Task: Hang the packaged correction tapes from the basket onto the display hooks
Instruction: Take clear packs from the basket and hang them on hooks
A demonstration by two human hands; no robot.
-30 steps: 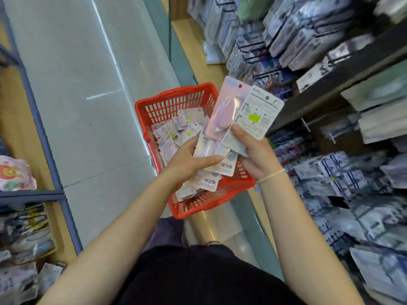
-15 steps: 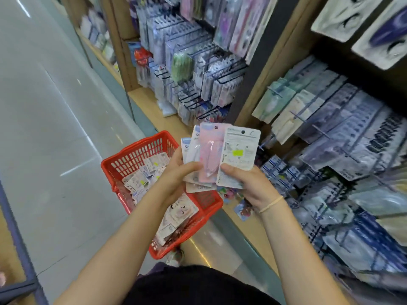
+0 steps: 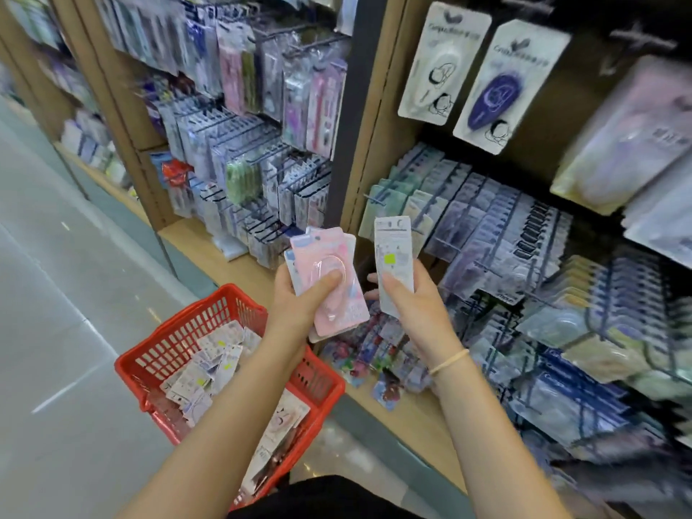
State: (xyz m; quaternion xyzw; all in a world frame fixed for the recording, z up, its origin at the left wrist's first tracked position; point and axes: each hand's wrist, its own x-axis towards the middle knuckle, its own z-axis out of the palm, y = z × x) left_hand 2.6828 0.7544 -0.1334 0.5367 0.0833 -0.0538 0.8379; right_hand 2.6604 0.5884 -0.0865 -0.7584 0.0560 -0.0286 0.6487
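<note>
Our right hand (image 3: 408, 294) pinches one pack (image 3: 394, 264) upright, long axis vertical, hang-hole end up; the hooks (image 3: 460, 249) lie just right and beyond. Our left hand (image 3: 299, 297) grips the stack (image 3: 329, 279), above the basket (image 3: 179, 339).

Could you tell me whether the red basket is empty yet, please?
Not empty. The red basket still holds a loose pile of packaged correction tapes, lying flat and overlapping on its bottom.

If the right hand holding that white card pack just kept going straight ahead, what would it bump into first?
Probably the rows of blue-grey carded packs hanging on the display hooks just beyond it. The right hand holds the white carded pack upright, pointing toward them. Depth is hard to judge in this one view.
</note>
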